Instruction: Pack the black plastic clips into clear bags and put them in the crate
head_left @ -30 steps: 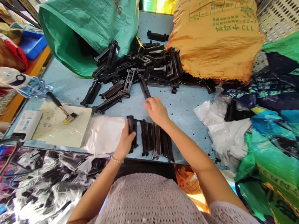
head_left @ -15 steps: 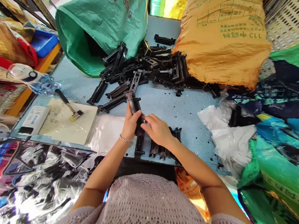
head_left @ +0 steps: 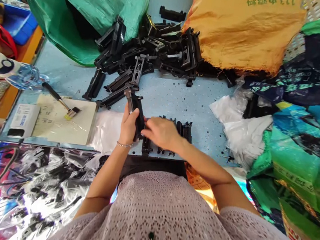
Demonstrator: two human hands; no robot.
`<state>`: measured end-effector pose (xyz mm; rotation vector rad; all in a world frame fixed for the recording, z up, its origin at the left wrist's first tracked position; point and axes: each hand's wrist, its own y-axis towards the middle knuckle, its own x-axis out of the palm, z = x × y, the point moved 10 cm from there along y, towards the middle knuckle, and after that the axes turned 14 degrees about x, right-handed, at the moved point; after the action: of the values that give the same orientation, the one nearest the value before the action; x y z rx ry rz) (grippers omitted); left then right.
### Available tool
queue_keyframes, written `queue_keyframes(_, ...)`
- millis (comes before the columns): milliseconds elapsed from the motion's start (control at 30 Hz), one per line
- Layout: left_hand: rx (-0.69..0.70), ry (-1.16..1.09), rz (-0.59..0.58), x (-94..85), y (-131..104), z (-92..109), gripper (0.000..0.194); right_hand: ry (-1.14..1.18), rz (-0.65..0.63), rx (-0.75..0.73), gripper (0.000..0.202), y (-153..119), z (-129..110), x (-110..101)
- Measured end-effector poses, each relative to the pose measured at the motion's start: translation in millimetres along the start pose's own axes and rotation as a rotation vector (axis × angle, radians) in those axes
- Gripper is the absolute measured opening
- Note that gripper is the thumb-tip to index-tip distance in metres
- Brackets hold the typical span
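My left hand [head_left: 129,124] is wrapped round a long black plastic part [head_left: 138,108], which stands tilted above the front of the table. My right hand [head_left: 161,132] is at the lower right side of that part, its fingers curled and close together; what they pinch, if anything, is hidden. Under and beside my right hand lies a row of similar black parts [head_left: 186,131], partly covered by it. Farther back, a loose heap of black plastic parts [head_left: 156,44] spreads from the mouth of a green woven sack [head_left: 82,10].
An orange sack [head_left: 242,33] stands at the back right. White crumpled plastic [head_left: 240,131] lies on the right. To the left are a brush [head_left: 62,103] on a cream pad [head_left: 85,128], a white box [head_left: 24,120], a water bottle [head_left: 25,75] and a clear plastic bag [head_left: 106,130].
The view has tipped down and shifted, so the table things sit higher and farther left. My left hand still holds the black part; my right fingers have shifted slightly beside it.
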<state>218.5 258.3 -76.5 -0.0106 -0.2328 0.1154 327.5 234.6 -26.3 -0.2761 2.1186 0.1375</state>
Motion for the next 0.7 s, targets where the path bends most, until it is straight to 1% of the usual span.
queue_keyframes(67,-0.02,0.015,-0.023,-5.0,-6,-5,0.052,-0.002,-0.055,0.006,0.036,-19,-2,17)
queue_keyframes(133,-0.044,0.067,-0.069,-15.0,-17,-10,0.058,0.001,-0.09,0.057,0.038,-33,10,23)
queue_keyframes(200,-0.037,0.209,-0.093,-35.3,-27,-12,0.062,-0.036,-0.061,0.105,0.04,-46,31,16)
queue_keyframes(267,-0.037,0.41,-0.148,-53.2,-37,-18,0.062,-0.134,0.047,0.176,0.035,-60,59,0)
queue_keyframes(300,-0.05,0.494,-0.193,-56.9,-42,-25,0.061,-0.187,0.105,0.223,0.034,-68,74,-8)
queue_keyframes(333,-0.072,0.55,-0.247,-55.8,-47,-34,0.06,-0.23,0.148,0.266,0.038,-74,88,-13)
queue_keyframes(400,-0.106,0.576,-0.334,-41.2,-53,-54,0.061,-0.262,0.174,0.317,0.05,-81,113,-13)
queue_keyframes(467,-0.088,0.52,-0.349,-17.1,-50,-69,0.065,-0.233,0.156,0.324,0.055,-76,132,-8)
queue_keyframes(533,-0.075,0.402,-0.307,5.1,-39,-78,0.067,-0.199,0.135,0.303,0.056,-64,142,-7)
queue_keyframes(567,-0.104,0.325,-0.28,12.5,-33,-82,0.066,-0.186,0.135,0.287,0.054,-58,143,-11)
queue_keyframes(633,-0.231,0.173,-0.266,20.9,-26,-89,0.069,-0.147,0.173,0.245,0.049,-49,135,-29)
queue_keyframes(700,-0.364,0.071,-0.328,23.5,-28,-86,0.075,-0.062,0.239,0.176,0.044,-49,115,-53)
